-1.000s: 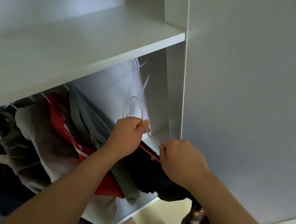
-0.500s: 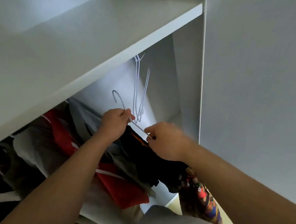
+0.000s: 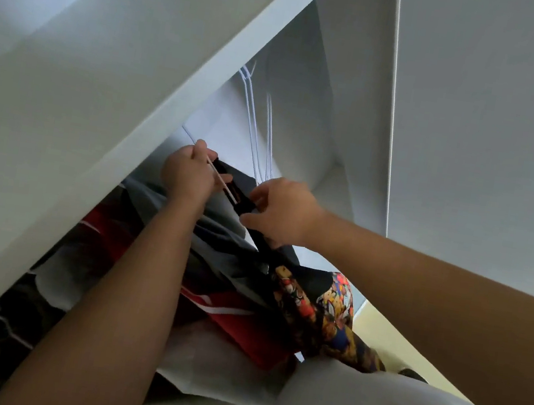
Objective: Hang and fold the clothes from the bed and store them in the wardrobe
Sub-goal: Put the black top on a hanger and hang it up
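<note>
Two-handed: left hand [image 3: 190,173] pinches hanger [image 3: 222,180]; right hand [image 3: 283,211], garment [image 3: 312,308].

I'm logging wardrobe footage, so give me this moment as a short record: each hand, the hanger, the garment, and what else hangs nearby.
left hand: grips the white hanger near its neck
right hand: pinches the black garment on that hanger
hook: runs up behind the shelf edge; whether it is on a rail cannot be told
empty hangers: hang beyond the hands, bare
neighbours: grey garment and red garment, on the left-hand side
</note>
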Tool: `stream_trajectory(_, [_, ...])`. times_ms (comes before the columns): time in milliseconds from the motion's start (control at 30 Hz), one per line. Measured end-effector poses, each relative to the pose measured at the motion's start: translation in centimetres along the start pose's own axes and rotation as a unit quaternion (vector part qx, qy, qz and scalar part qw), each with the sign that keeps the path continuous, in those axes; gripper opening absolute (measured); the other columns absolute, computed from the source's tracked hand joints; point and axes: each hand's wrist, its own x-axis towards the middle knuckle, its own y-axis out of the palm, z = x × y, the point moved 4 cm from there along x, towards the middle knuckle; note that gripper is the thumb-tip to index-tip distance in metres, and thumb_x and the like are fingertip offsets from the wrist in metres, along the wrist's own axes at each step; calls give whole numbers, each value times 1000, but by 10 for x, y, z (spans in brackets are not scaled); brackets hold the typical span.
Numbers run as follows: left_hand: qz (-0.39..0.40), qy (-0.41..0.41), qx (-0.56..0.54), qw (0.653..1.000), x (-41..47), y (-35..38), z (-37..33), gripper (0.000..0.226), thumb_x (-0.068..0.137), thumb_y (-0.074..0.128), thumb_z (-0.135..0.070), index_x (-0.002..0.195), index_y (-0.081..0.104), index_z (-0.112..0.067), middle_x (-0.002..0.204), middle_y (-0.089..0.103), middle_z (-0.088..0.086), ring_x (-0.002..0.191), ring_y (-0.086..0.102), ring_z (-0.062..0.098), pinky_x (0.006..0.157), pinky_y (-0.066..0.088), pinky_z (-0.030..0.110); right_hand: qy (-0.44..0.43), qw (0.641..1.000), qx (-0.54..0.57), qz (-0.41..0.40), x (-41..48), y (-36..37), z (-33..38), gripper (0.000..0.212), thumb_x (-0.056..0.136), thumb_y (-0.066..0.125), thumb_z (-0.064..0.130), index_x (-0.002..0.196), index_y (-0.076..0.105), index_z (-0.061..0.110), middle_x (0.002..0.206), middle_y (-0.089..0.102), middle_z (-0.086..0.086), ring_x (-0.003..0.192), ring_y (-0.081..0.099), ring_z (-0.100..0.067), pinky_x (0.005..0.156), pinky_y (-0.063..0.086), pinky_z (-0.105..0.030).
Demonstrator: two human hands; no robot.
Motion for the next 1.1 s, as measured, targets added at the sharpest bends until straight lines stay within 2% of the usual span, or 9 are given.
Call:
stream_trajectory(133, [-44, 14, -37, 998, 7, -11, -7, 35, 106, 39, -29, 88, 62, -10, 109, 68, 21, 50, 70, 24, 69, 64, 48, -20, 994, -104, -23, 6, 13, 5, 46, 87, 63, 59, 87, 75, 15, 70, 71, 0, 50, 60, -5, 43, 36, -18])
stream_trajectory(333, [-88, 11, -109, 990, 3, -24, -20, 33, 105, 44, -17, 117, 65, 5, 125, 62, 26, 47, 62, 19, 57, 60, 34, -90, 985, -144, -29, 7, 13, 33, 34, 89, 60, 30, 60, 51, 15, 58, 52, -1, 54, 54, -19, 46, 34, -23])
stream_trajectory(500, [-83, 4, -144, 986, 5, -33, -28, 37, 106, 45, -16, 133, 55, 7, 129, 58, 24, 60, 62, 23, 59, 60, 30, -102, 975, -188, -52, 12, 12, 44, 34, 93, 56, 19, 62, 42, 20, 67, 50, -3, 50, 50, -17, 42, 30, -21])
stream_trajectory(633, [-67, -18, -130, 989, 9, -38, -29, 39, 106, 42, -7, 141, 46, 10, 144, 48, 28, 93, 68, 42, 79, 59, 38, -117, 969, -208, -56, 14, 18, 48, 39, 95, 54, 11, 64, 33, 25, 68, 44, -1, 52, 46, -17, 43, 31, -25])
stream_trajectory(700, [-71, -31, -127, 989, 11, -39, -26, 39, 107, 39, -4, 142, 44, 11, 144, 47, 27, 84, 67, 37, 86, 58, 43, -121, 967, -217, -50, 13, 17, 50, 37, 91, 51, 5, 66, 33, 24, 70, 45, -1, 53, 46, -17, 43, 31, -27])
stream_trajectory(767, [-79, -34, -139, 987, 13, -41, -24, 34, 106, 39, -3, 135, 49, 12, 133, 51, 24, 83, 62, 32, 88, 57, 43, -118, 966, -226, -43, 14, 15, 54, 33, 87, 49, 0, 66, 35, 21, 70, 44, -2, 53, 45, -18, 44, 31, -28])
stream_trajectory(867, [-86, -70, -155, 982, 19, -45, -18, 19, 103, 42, 0, 93, 58, 5, 115, 57, 25, 89, 63, 28, 83, 56, 35, -118, 965, -232, -41, 15, 14, 60, 30, 88, 46, 0, 68, 36, 19, 72, 43, -3, 56, 45, -19, 44, 31, -29])
stream_trajectory(1000, [-60, -136, -64, 987, 22, -52, -15, 32, 108, 37, -5, 127, 56, 11, 136, 56, 26, 127, 55, 33, 88, 39, 23, -135, 963, -229, -44, 17, 16, 67, 18, 91, 45, 4, 77, 47, 15, 74, 44, -2, 56, 47, -18, 43, 30, -28])
stream_trajectory(1100, [-16, -125, -78, 989, 26, -47, -4, 23, 102, 44, 4, 119, 59, 5, 112, 65, 19, 112, 65, 31, 95, 47, 28, -129, 965, -226, -32, 16, 21, 61, 14, 91, 45, 4, 88, 53, 14, 75, 45, -2, 57, 49, -18, 44, 31, -27])
